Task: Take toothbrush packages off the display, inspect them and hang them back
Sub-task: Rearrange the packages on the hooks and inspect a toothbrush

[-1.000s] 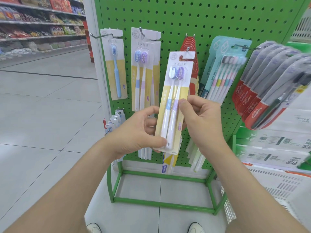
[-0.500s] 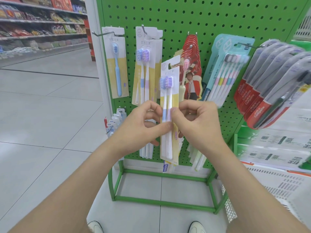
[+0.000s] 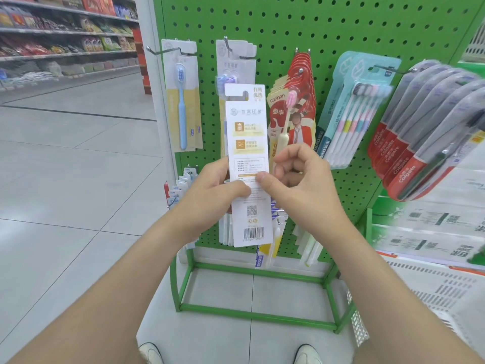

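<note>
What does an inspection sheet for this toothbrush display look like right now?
Surface: green pegboard, hooks carrying packs.
Job's things: pack off its hook, held before the board, printed back and barcode facing the camera; blue pack, red packs, teal pack and Colgate packs hang.
Clutter: nothing seen.
Hands: left hand and right hand both pinch the pack, thumbs on its back.
Cables: nothing seen.
Surroundings: tiled floor; stocked shelves far left.
</note>
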